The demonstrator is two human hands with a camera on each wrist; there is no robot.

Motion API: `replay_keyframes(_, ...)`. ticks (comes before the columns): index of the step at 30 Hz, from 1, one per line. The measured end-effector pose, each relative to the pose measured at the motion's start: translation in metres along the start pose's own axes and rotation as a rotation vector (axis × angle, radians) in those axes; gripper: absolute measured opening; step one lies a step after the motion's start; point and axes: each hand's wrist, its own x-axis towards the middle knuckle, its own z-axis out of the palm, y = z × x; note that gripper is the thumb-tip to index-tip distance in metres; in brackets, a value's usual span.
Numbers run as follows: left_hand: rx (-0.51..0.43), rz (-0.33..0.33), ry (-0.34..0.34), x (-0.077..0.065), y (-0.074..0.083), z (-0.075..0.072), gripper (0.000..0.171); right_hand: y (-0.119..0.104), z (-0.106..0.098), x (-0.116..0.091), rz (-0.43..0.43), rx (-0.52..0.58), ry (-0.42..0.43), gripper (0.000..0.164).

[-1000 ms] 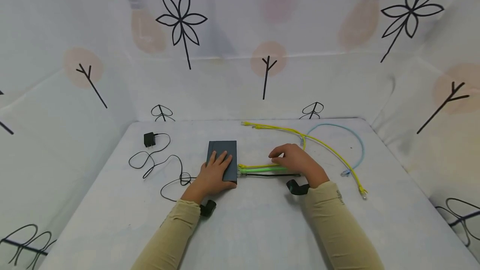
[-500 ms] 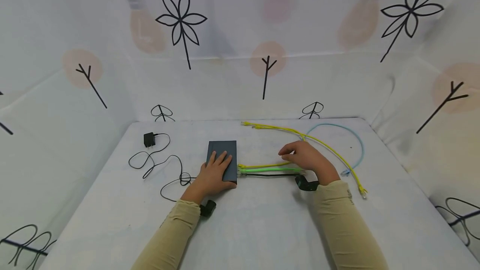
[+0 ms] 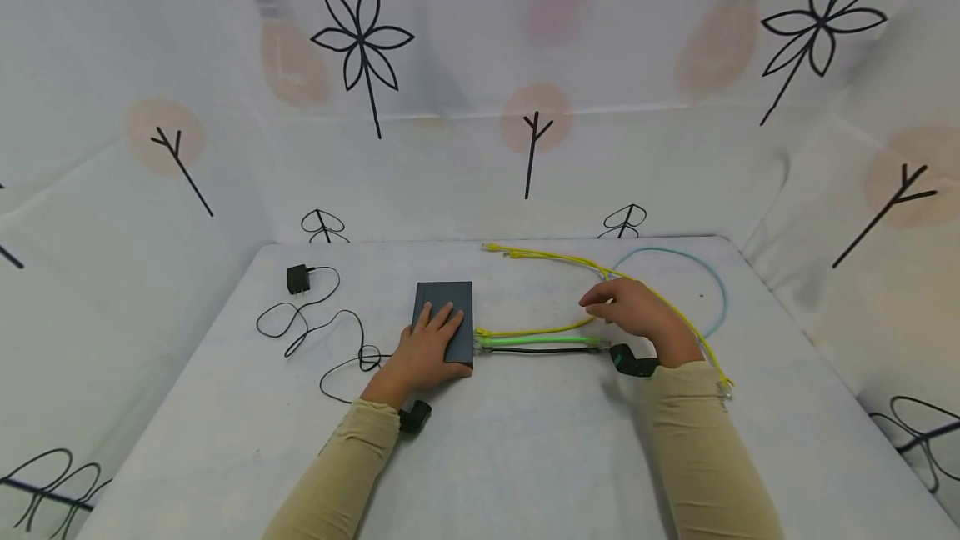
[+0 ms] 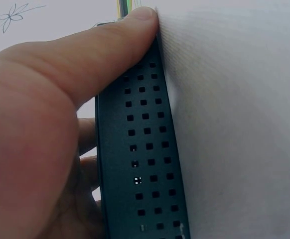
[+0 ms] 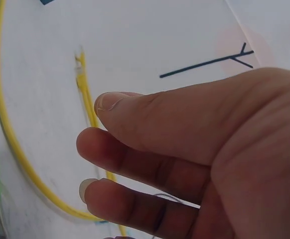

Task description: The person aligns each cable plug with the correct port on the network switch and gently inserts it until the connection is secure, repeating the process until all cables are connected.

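Observation:
A dark, flat network switch (image 3: 444, 293) lies mid-table. Across its top spread the fingers of my left hand (image 3: 423, 350), and the thumb runs along its perforated side (image 4: 150, 147) in the left wrist view. A yellow network cable (image 3: 536, 331), a green cable (image 3: 540, 341) and a black cable (image 3: 540, 350) run out from its right side. My right hand (image 3: 637, 311) hovers over the bend of the yellow cable, fingers loosely bent. Nothing shows between its thumb and fingers in the right wrist view.
Loose yellow cables (image 3: 547, 256) stretch across the back right, partly behind the right hand. A light blue cable (image 3: 708, 269) curves beyond them. At left sits a black power adapter (image 3: 297, 278), its tangled thin cord (image 3: 352, 315) leading to the switch.
My right hand has moved right and slightly away along the yellow cable, uncovering more of the yellow, green and black cables. The left hand and switch stay put.

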Motion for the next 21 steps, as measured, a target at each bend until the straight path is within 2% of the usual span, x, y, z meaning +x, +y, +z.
replay_keyframes(15, -0.009, -0.005, 0.0, -0.001, 0.002, -0.001, 0.094, 0.012, -0.019, -0.016, 0.083, 0.001, 0.002, 0.031)
replay_keyframes(21, -0.002, -0.003, 0.0, -0.001, 0.002, -0.001, 0.094, 0.022, -0.024, -0.018, 0.15, -0.007, -0.004, 0.034)
